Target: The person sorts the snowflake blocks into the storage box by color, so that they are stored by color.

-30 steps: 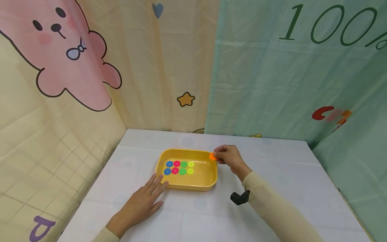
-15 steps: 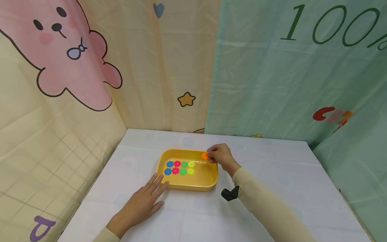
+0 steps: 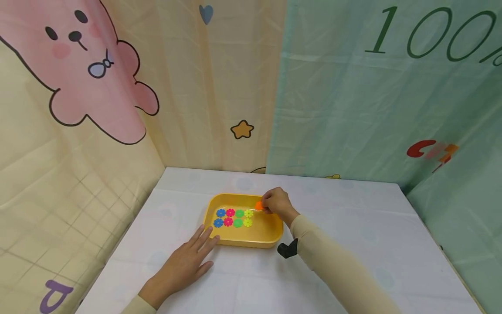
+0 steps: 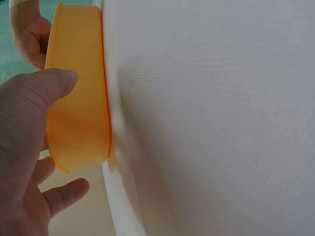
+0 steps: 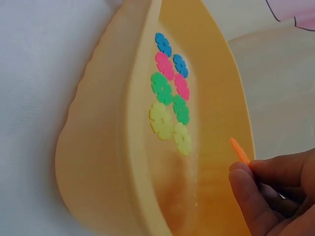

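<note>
Over the back right part of a yellow tray, my right hand pinches an orange snowflake disc between thumb and finger. In the right wrist view the orange disc shows edge-on, tilted above the tray floor. Two rows of flower-shaped discs lie flat in the tray: blue, pink, green and yellow, a pair of each colour. My left hand lies with fingers spread, its fingertips at the tray's front left corner.
The tray stands on a table covered by a white cloth. Printed curtains hang behind the table and along both sides. A black device sticks out at the right sleeve.
My right hand has moved left with the orange disc, from the tray's right rim to above its inside, near the yellow discs. My left hand has stayed in place.
</note>
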The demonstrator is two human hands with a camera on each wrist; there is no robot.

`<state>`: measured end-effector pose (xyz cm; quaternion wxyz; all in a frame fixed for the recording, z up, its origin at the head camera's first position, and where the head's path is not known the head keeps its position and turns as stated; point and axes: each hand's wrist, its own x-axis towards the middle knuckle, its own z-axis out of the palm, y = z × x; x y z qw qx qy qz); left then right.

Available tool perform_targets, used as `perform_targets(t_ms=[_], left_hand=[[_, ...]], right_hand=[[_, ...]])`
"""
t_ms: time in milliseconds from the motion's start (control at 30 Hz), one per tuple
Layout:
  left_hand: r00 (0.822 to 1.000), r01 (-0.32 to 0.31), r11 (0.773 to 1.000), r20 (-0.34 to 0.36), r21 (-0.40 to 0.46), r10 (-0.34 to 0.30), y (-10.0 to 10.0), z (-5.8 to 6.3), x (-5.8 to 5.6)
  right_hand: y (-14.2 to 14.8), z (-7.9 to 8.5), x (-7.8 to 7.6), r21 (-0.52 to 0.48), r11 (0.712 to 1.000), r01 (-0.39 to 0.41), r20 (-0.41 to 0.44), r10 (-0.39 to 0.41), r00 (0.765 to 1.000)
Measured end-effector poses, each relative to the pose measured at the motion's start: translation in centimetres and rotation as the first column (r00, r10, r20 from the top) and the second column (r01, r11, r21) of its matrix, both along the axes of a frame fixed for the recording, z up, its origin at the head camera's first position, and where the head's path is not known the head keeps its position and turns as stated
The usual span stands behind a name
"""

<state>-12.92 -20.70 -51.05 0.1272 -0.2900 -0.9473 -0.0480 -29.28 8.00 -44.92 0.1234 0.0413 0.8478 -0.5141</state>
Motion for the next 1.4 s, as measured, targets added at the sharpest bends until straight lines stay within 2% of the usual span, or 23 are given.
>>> perform_targets(t_ms=[200,300,433,567,700,867,1400], left_hand=[[1.000,0.008,1.000,-0.007,0.005,-0.008,0.0,0.1,-0.1],[1.000,0.009,1.000,-0.012,0.007,-0.009,0.0,0.0,0.0],[1.000,0.013,1.000,-0.023,0.003,-0.013,-0.2,-0.1,0.0],[0.999,0.005,1.000,-0.033,0.000,-0.005,-0.7,-0.2,0.2],[0.999,0.012,1.000,-0.049,0.012,-0.011,-1.0,-0.4,0.3],[0.998,0.031,0.999,-0.051,0.014,-0.030,-1.0,-0.6,0.1],[1.000,0.014,1.000,-0.015,0.010,-0.014,-0.8,-0.5,0.0]], right_hand=[[-0.7,-0.6,-0.2,0.109,0.994,-0.012,-0.036,0.016,0.999],[-0.9,-0.8,-0.2,0.194,0.981,-0.025,-0.063,0.038,0.997],[-1.4,-1.0,-0.1,0.353,0.934,-0.050,-0.115,0.097,0.989],[-2.2,-1.1,0.0,0.443,0.892,-0.089,-0.139,0.166,0.976],[-2.7,-1.6,0.1,0.496,0.861,-0.117,-0.137,0.211,0.968],[-2.8,-2.1,0.1,0.554,0.827,-0.101,-0.125,0.202,0.971],[-3.1,-2.8,0.0,0.597,0.794,-0.113,-0.128,0.233,0.964]])
